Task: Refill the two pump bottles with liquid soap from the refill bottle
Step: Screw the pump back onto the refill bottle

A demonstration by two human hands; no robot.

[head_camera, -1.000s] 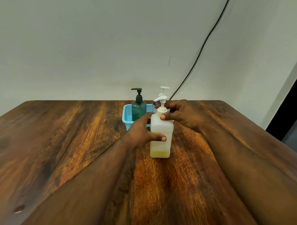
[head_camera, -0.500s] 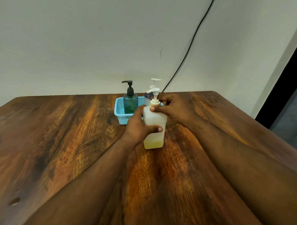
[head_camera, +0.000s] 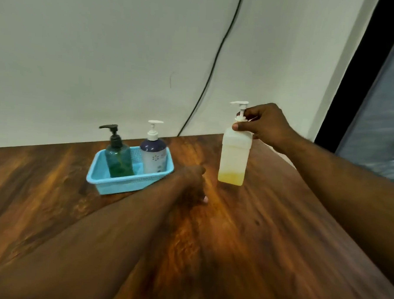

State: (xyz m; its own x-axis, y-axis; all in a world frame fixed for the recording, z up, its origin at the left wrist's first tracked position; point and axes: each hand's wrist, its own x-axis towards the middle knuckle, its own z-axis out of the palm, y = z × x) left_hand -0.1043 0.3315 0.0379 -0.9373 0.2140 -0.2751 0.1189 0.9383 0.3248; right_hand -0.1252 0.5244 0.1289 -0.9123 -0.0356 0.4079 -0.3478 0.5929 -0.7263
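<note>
Fingers of the right hand (head_camera: pixel 266 124) are pinched around the neck of the refill bottle (head_camera: pixel 234 154), thumb at the front just under the white pump head and the other fingers wrapped behind it, so the bottle hangs upright from that grip. The right forearm comes in from the lower right edge and rises toward the far side of the wooden table (head_camera: pixel 267 231), wrist bent slightly down. The translucent white bottle has only a shallow layer of yellow soap at its bottom; whether its base touches the table or sits just above it I cannot tell. The left hand (head_camera: pixel 193 184) lies low over the table between the bottle and the blue basket (head_camera: pixel 122 185), apart from the bottle and holding nothing; it is blurred, its fingers curled loosely downward, and how far they are spread cannot be told. The left forearm stretches in from the lower left corner. In the basket, near the far edge of the table, stand the green pump bottle (head_camera: pixel 118 160) with a black pump on the left and the white pump bottle (head_camera: pixel 154 156) with a dark shoulder on the right, both upright. A black cable (head_camera: pixel 214 59) runs down the pale wall behind them.
</note>
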